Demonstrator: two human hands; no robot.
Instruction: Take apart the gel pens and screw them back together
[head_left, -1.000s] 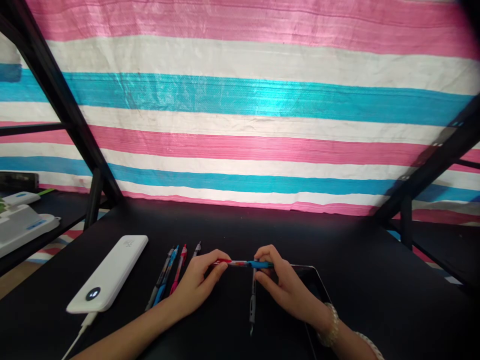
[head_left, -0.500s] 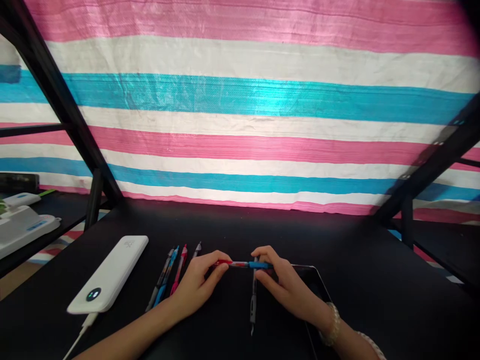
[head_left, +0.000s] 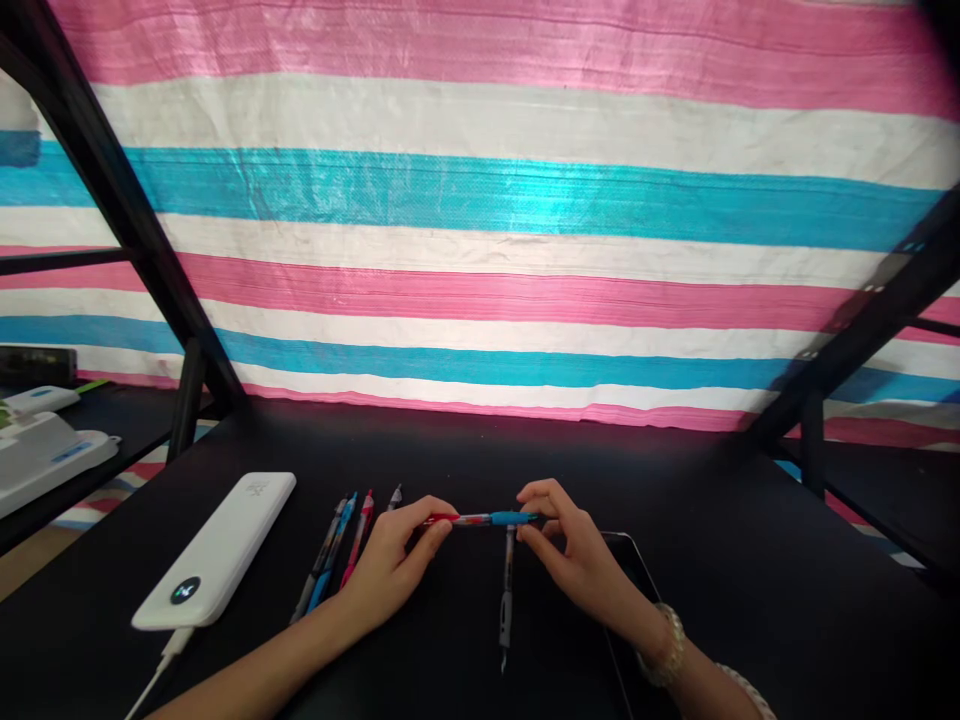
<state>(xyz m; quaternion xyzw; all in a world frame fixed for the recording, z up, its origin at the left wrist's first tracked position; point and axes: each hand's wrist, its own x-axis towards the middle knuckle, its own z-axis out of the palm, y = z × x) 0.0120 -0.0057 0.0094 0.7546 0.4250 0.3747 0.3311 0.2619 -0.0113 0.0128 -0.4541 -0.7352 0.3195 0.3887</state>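
Note:
My left hand (head_left: 401, 555) pinches the red end of a pen (head_left: 472, 519) between thumb and forefinger. The pen lies level across the gap between my hands, and its other part is a blue grip. Around that blue end are the fingers of my right hand (head_left: 566, 535), thumb below and forefinger arched above; how firmly they press is hard to see. Just under the held pen a grey pen (head_left: 506, 610) rests on the black table (head_left: 420, 660), its bare metal tip toward me. Beside my left hand lie a dark pen (head_left: 321, 565), a blue pen (head_left: 334, 550) and a red pen (head_left: 358, 540).
Another grey pen (head_left: 395, 496) pokes out behind my left hand. A white power bank (head_left: 225, 550) with a plugged-in cable (head_left: 154, 680) lies at left. Partly under my right forearm is a dark tablet-like device (head_left: 630, 560). Black frame bars and a striped sheet (head_left: 480, 250) stand behind.
My right hand has shifted slightly right and up, showing more of the pen's blue end. The pen and my left hand have moved slightly left and up.

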